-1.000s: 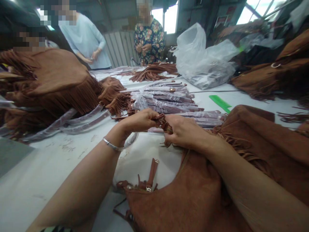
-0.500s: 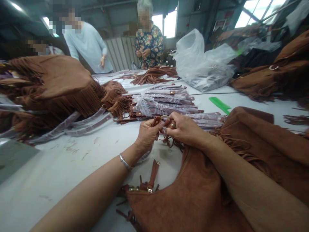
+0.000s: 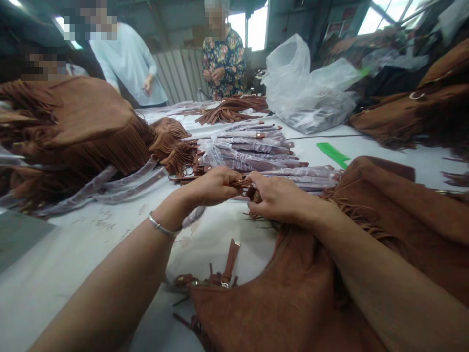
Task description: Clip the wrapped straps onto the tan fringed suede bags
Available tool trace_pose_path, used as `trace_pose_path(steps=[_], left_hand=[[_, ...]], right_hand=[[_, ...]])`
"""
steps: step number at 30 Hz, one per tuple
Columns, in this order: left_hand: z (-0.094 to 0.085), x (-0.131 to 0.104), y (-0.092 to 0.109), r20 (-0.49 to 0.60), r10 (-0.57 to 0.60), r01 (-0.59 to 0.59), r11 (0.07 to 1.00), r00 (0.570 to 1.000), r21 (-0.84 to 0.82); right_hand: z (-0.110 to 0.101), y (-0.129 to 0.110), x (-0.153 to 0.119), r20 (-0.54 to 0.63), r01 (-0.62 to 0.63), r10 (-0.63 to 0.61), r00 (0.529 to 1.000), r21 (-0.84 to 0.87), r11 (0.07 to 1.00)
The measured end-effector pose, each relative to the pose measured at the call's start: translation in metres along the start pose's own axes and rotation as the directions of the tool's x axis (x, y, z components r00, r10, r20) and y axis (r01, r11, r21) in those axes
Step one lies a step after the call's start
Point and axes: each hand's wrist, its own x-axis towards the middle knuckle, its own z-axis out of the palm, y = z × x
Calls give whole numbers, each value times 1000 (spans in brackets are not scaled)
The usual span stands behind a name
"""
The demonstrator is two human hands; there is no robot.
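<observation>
A brown suede handbag (image 3: 286, 298) lies in front of me, its open top curving inward and its near corner pointing left. My right hand (image 3: 280, 198) is closed on the bag's far corner, around the tab there. My left hand (image 3: 214, 187) pinches the brown end of a shoulder strap (image 3: 242, 184) against that tab. Plastic-wrapped strap (image 3: 194, 215) shows below the left wrist. The metal ring at the join is mostly hidden by my fingers. At the bag's near corner a zip pull (image 3: 230, 259) stands up by the gold zip.
Plastic-wrapped straps (image 3: 252, 149) lie bundled beyond my hands. Fringed brown bags (image 3: 91, 117) are piled at left, more (image 3: 410, 115) at right. A green comb (image 3: 332, 154) and a clear plastic bag (image 3: 311, 93) lie on the white table (image 3: 120, 249). Two people stand across it.
My left hand has shifted left and turned over, its back now upward, with the strap end still in its fingers. The ring has become hidden. My right hand stays at the bag's corner.
</observation>
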Motion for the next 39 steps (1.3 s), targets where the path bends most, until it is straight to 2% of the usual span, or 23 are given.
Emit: trace_pose_path(steps=[2, 4, 6, 11, 17, 24, 28, 32, 36, 39], left_hand=[[-10, 3, -4, 78, -48, 62, 982, 996, -179], [-11, 5, -12, 100, -87, 117, 928, 991, -355], [-6, 3, -23, 102, -131, 164, 866, 986, -473], [20, -13, -43, -4, -231, 176, 748, 973, -640], [38, -17, -40, -130, -302, 120, 684, 945, -720], [56, -8, -34, -245, -262, 1, 685, 933, -729], [51, -8, -33, -269, -288, 28, 729, 919, -683], [38, -10, -31, -218, -297, 110, 788, 930, -606], [36, -11, -36, -155, -290, 112, 727, 944, -677], [40, -10, -41, -129, -293, 115, 688, 947, -717]], right_hand=[[4, -3, 0, -140, 0, -5, 990, -37, 999], [12, -4, 2, -282, 33, -46, 958, -48, 998], [20, -2, 4, -336, 106, -115, 935, -44, 993], [34, 3, 7, -298, 202, -207, 932, -50, 978], [31, 4, 9, -287, 101, -38, 957, 206, 973], [32, 9, 11, -280, 103, -15, 960, 303, 947], [32, 7, 11, -276, 130, -60, 959, 244, 961], [31, 2, 8, -231, 141, -124, 965, 57, 988], [30, -7, 5, -238, 94, -133, 962, -169, 981], [31, -12, 3, -250, 54, -126, 960, -275, 960]])
